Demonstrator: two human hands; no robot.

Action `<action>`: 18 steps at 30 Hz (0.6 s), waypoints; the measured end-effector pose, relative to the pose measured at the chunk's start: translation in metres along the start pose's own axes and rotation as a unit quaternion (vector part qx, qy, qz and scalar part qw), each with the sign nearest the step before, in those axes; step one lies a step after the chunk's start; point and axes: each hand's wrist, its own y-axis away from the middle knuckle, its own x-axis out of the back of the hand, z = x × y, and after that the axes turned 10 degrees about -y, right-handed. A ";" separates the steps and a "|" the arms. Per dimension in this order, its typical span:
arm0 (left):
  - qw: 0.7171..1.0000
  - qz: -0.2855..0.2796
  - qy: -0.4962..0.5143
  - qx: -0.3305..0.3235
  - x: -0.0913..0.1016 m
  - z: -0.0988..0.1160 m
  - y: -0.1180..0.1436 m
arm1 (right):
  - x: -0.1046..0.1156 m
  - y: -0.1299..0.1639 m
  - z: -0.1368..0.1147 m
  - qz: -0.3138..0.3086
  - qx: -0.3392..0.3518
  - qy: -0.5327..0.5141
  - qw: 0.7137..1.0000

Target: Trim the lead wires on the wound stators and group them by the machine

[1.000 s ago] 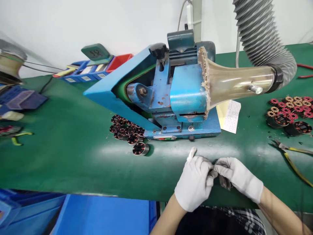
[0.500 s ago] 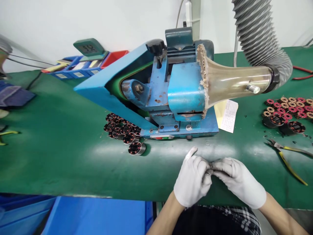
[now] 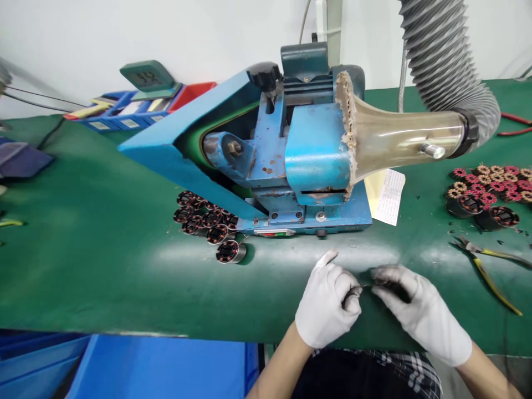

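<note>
Down at six o'clock on the desk (image 3: 103,260), left hand (image 3: 328,307) and right hand (image 3: 419,310) pinch a thin wire (image 3: 366,286) between gloved fingers (image 3: 352,292)

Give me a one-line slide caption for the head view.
Gloved left hand and right hand pinch a thin wire before a blue machine.

We note a blue machine (image 3: 291,160) at twelve o'clock on the green bench (image 3: 103,249), its hose (image 3: 449,61) rising at one o'clock. Wound stators (image 3: 208,221) lie at ten o'clock, with pliers (image 3: 486,260) and more coils (image 3: 490,183) at three o'clock.
</note>
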 end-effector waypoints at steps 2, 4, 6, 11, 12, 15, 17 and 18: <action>1.000 0.004 -0.005 -0.002 -0.001 -0.001 0.001 | -0.007 -0.001 -0.005 -0.049 0.083 0.051 0.994; 1.000 -0.002 -0.007 -0.004 -0.001 -0.001 0.001 | -0.013 -0.004 -0.008 -0.096 0.149 0.126 0.976; 1.000 -0.017 -0.001 -0.002 0.000 -0.001 0.001 | -0.015 -0.009 -0.008 -0.134 0.184 0.170 0.959; 0.996 -0.063 0.050 0.033 0.010 -0.003 0.004 | -0.012 -0.015 -0.003 -0.155 0.175 0.173 0.957; 0.995 -0.075 0.055 0.045 0.012 -0.005 0.006 | -0.012 -0.014 -0.002 -0.154 0.151 0.155 0.964; 0.992 -0.104 0.034 0.069 0.018 -0.014 0.010 | -0.013 -0.013 -0.002 -0.145 0.052 0.087 0.984; 0.990 -0.112 0.010 0.086 0.018 -0.018 0.012 | -0.013 -0.013 -0.003 -0.133 0.024 0.071 0.988; 0.989 -0.111 0.007 0.096 0.018 -0.018 0.012 | -0.013 -0.013 -0.004 -0.128 0.028 0.074 0.989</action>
